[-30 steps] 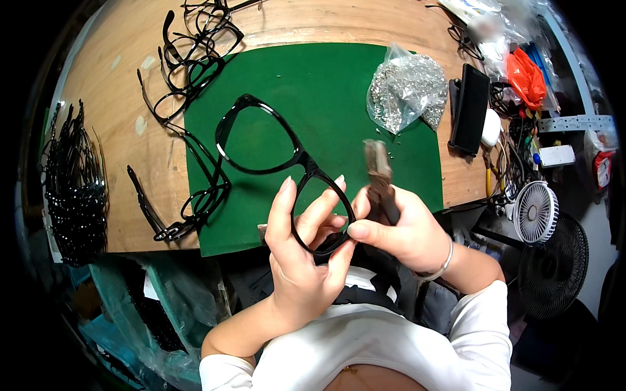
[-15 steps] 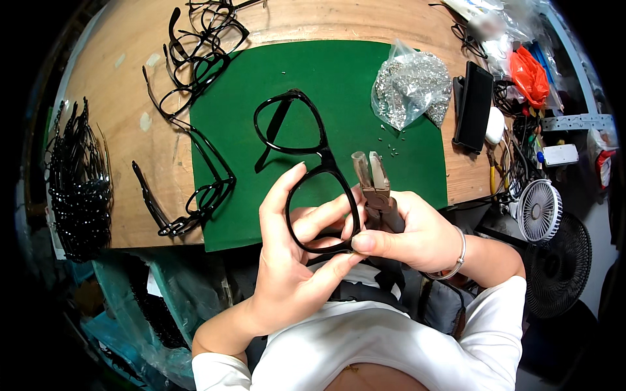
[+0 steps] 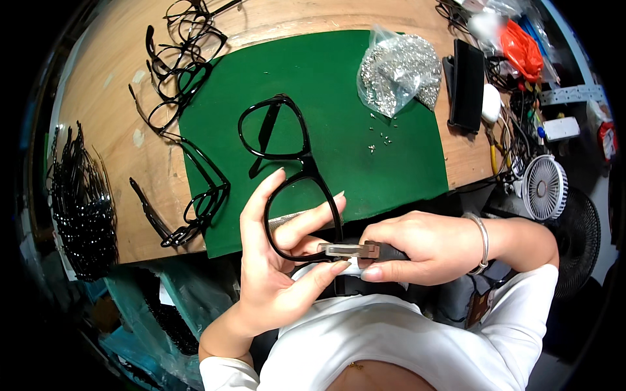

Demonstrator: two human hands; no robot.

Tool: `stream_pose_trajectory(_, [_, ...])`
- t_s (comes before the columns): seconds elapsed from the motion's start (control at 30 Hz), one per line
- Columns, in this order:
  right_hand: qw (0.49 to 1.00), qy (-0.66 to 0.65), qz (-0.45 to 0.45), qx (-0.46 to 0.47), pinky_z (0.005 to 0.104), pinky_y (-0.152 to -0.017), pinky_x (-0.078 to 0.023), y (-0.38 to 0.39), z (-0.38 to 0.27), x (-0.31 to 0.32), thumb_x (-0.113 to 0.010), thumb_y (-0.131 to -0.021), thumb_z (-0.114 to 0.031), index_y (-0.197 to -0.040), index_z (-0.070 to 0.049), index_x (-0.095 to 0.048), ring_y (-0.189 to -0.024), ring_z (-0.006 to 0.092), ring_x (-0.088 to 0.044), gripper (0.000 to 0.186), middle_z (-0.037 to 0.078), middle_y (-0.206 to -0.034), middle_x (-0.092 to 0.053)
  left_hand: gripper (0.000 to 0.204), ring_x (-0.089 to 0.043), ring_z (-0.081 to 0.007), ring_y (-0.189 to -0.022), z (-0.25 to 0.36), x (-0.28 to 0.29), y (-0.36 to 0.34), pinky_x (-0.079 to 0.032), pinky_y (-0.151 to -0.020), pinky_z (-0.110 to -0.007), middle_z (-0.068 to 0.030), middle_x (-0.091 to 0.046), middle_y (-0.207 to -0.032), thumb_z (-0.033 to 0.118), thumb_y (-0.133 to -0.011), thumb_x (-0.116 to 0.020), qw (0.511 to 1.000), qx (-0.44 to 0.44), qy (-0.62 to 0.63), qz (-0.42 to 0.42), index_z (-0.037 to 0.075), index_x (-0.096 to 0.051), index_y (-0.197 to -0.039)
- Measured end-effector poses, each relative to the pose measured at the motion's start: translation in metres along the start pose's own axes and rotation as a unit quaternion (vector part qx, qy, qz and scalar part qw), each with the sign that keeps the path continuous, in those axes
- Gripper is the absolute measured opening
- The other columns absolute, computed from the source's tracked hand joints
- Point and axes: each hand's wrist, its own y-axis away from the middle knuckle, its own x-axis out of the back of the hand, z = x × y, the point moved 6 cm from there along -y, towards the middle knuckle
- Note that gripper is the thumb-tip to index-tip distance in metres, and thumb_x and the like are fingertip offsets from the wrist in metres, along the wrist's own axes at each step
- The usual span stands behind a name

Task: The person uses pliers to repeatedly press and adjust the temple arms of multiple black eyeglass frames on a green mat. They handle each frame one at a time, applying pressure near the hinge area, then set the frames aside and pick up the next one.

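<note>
My left hand [image 3: 277, 280] grips a black eyeglass frame [image 3: 306, 158] by its lower rim, fingers passing through and around the lens opening. The frame stands lengthwise, with one temple [image 3: 267, 130] folded out behind the far rim. My right hand [image 3: 424, 251] is closed around a pair of pliers [image 3: 357, 251] with dark handles. Their metal jaws point left and meet the near end of the frame beside my left thumb. What lies between the jaws is too small to make out.
Under the frame lies a green mat [image 3: 352, 169]. A clear bag of small metal parts [image 3: 378, 85] sits on it, loose pieces nearby. Several black frames [image 3: 186, 85] line the left, beside a bundle of black temples [image 3: 81, 215]. A phone [image 3: 467, 85] and small fan [image 3: 544, 187] are right.
The pliers have swung from pointing away from me to pointing left, and their jaws have come to the frame's near end. My right hand has turned with them; my left keeps its hold.
</note>
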Motion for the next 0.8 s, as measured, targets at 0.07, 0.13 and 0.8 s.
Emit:
stream_pose_trajectory(0.07, [0.997,0.068,0.005,-0.041,0.0396,-0.064,-0.045,-0.003,0.0,0.003,-0.051,-0.084,-0.031,-0.085,0.004,-0.053,-0.071,0.035,-0.058,0.036,0.021,-0.073,-0.057,0.084,-0.059,-0.0208,-0.091,-0.001,0.0,-0.001,-0.048,-0.079,-0.028,-0.0249,-0.043,-0.122,-0.01,-0.074,-0.057,1.0,0.003,-0.008,0.0,0.005,0.003,-0.131])
stream_pose_trajectory(0.13, [0.988,0.139,0.028,-0.066,0.0409,-0.064,-0.045,-0.003,0.004,0.004,-0.052,-0.083,-0.032,-0.082,0.005,-0.053,-0.07,0.0363,-0.058,0.037,0.022,-0.071,-0.057,0.083,-0.058,-0.0227,-0.093,-0.002,-0.004,-0.002,-0.049,-0.079,-0.029,-0.0252,-0.041,-0.123,-0.011,-0.075,-0.055,1.0,0.017,-0.001,0.008,0.005,0.004,-0.131])
stream_pose_trajectory(0.8, [0.856,0.407,0.313,-0.066,0.0374,-0.067,-0.042,0.002,0.071,0.037,-0.058,-0.077,-0.028,-0.112,0.005,-0.042,-0.074,0.029,-0.055,0.051,0.015,-0.079,-0.055,0.072,-0.054,-0.0111,-0.072,-0.026,0.004,0.027,-0.045,-0.07,-0.023,-0.0256,-0.05,-0.105,-0.007,-0.073,-0.059,1.0,-0.007,0.017,-0.001,0.007,-0.01,-0.125])
